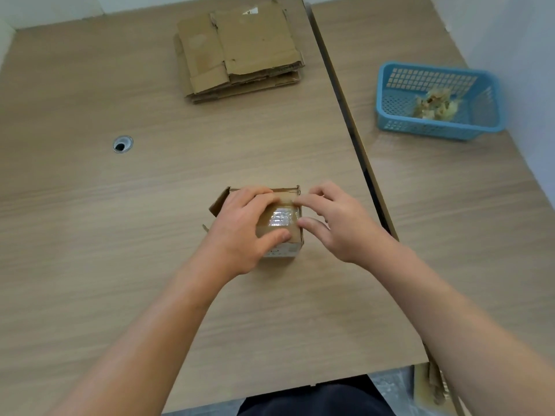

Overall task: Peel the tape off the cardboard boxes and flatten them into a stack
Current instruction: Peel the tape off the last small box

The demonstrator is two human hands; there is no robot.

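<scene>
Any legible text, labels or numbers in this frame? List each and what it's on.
None can be read.
White sticker on the top sheet of the flattened cardboard stack: too small and blurred to read.
Dark print on the white front face of the small box: blurred, unreadable.

- A single view is supplied, taken from the person's head above the near edge of the bench [120, 250].
- The lens is directed forward and steeply down, toward the far wall [45, 9].
- The left hand [240, 232] and right hand [339, 226] are framed close, just below centre; the forearms [150, 340] are cut by the lower edge.
- Wide-angle bending is noted along the bench edges.
</scene>
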